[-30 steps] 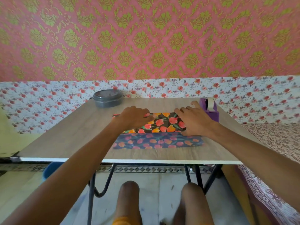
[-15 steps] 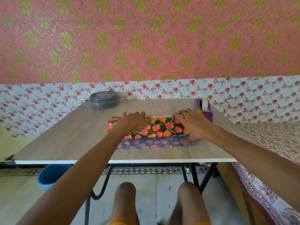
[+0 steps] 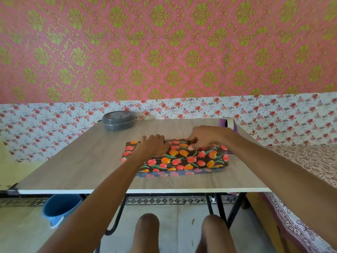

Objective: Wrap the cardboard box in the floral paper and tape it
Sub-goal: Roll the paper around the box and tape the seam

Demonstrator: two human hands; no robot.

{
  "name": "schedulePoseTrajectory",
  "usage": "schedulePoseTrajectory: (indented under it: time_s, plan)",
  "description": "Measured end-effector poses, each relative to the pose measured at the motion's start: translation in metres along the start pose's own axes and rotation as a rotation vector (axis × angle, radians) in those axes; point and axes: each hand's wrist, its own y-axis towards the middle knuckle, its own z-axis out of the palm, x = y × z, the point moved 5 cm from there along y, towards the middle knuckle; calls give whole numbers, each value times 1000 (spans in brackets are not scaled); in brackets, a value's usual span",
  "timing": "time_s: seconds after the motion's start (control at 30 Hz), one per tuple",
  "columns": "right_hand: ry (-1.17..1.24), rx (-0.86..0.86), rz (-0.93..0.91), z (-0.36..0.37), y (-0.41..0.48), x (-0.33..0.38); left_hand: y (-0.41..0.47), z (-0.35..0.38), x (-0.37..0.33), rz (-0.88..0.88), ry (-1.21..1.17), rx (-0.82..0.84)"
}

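Note:
The cardboard box lies flat in the middle of the wooden table (image 3: 76, 167), fully covered by dark floral paper (image 3: 191, 159) with red and orange tulips; no bare cardboard shows. My left hand (image 3: 155, 146) presses palm-down on the paper's far left part. My right hand (image 3: 202, 136) pinches the paper's far edge, thumb on top. A purple tape dispenser (image 3: 228, 124) stands behind my right wrist, partly hidden.
A round grey lidded container (image 3: 118, 120) sits at the table's far left. A blue bucket (image 3: 60, 207) stands on the floor under the left side. A patterned cloth-covered surface (image 3: 310, 161) borders the table on the right. My knees are under the front edge.
Both hands have slid toward the far edge of the wrapped box. My right hand went from lying flat to pinching the paper's far edge. The view has shifted slightly.

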Motion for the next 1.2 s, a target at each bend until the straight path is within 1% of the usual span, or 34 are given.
schedulePoseTrajectory:
  time_s: [0.17, 0.27, 0.37, 0.47, 0.57, 0.63, 0.67, 0.73, 0.83, 0.9, 1.0, 1.1, 1.13, 1.2]
  plan:
    - [201, 84, 24, 5, 19, -19, 9, 7, 7, 32, -62, 22]
    - [278, 133, 41, 10, 24, -25, 8, 11, 7, 48, -38, -65]
    - [254, 117, 61, 8, 26, -24, -1, 11, 5, 85, -35, -182]
    - [159, 26, 35, 2, 14, -11, -18, 6, 2, 123, -62, -348]
    - [2, -125, -26, -5, -16, 10, -42, 3, -1, 203, 26, -553]
    - [-92, -227, -65, -5, -38, 25, -59, 2, 1, 240, 73, -632]
    - [-112, -265, -75, -2, -48, 31, -66, 0, 1, 253, 94, -644]
    - [-165, -333, -73, 5, -63, 41, -78, -5, 1, 283, 135, -622]
    - [-277, -450, -51, 16, -74, 48, -93, -13, -3, 331, 228, -520]
    - [-355, -472, -50, 25, -77, 51, -99, -15, -8, 360, 289, -475]
    - [-446, -453, -67, 31, -78, 59, -97, -15, -13, 366, 306, -390]
    - [-425, -375, -32, 25, -76, 61, -90, -16, -15, 339, 264, -265]
    - [-404, -341, -13, 23, -74, 61, -89, -17, -16, 335, 260, -243]
    - [-345, -296, 21, 17, -70, 58, -88, -23, -19, 337, 286, -251]
